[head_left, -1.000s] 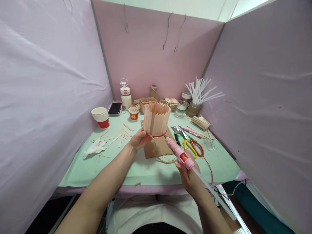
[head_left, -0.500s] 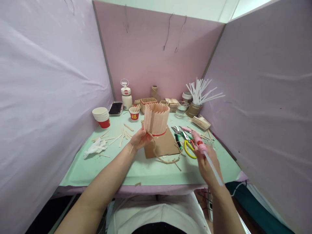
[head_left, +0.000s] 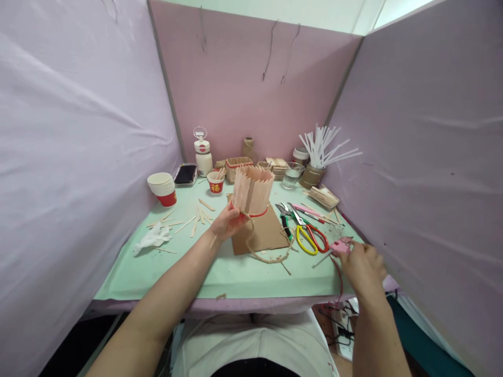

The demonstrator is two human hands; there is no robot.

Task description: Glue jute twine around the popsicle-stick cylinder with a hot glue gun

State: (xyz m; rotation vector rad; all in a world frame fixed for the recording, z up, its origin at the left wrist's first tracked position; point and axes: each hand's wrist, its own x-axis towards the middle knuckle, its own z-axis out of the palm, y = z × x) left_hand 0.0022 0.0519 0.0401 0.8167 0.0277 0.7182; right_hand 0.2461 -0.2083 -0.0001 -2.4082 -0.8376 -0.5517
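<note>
My left hand point(head_left: 230, 222) pinches the lower left edge of a round wall of upright wooden sticks point(head_left: 253, 191), with a red band round its base. A braided twine cord point(head_left: 267, 258) trails from my left fingertips in a loop over a brown cardboard piece point(head_left: 257, 235). At the table's right side my right hand point(head_left: 360, 262) has its fingers closed on a pink glue gun point(head_left: 340, 246), whose red cord hangs over the front edge. The glue gun lies low by the table surface, partly hidden by the fingers.
Yellow-and-red scissors point(head_left: 307, 238) and green-handled pliers point(head_left: 286, 222) lie right of the cardboard. Paper cups point(head_left: 163, 188), a tissue point(head_left: 153, 238) and loose sticks are at left. Behind stand a bottle point(head_left: 203, 157), a water glass point(head_left: 291, 177) and white glue sticks point(head_left: 322, 149).
My right hand has moved right with the pink glue gun and turned it, uncovering the scissors' red handle. The left hand and the stick wall stay almost in place.
</note>
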